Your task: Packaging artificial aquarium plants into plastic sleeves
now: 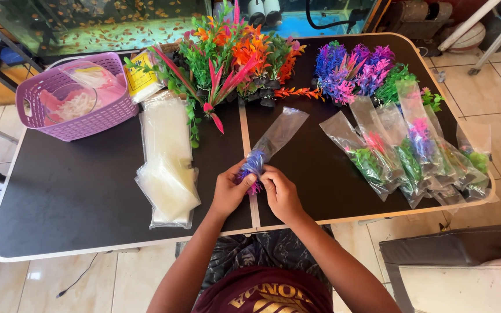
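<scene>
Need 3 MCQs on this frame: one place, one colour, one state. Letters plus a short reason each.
1. Where does the lilac basket stand on the black table?
A. far left corner
B. near right corner
C. at the middle seam

2. What colour is the plastic plant between the hands?
A. orange
B. purple-blue
C. green

3. How is that plant in its clear bag?
A. sealed fully inside
B. lying outside the bag
C. partly in, at the open end

Key: 1 A, it sits at the far left by the fish tank. 2 B, purple-blue fronds show between the left hand and right hand. 3 C, the rest of the bag lies flat and empty beyond the plant.
</scene>
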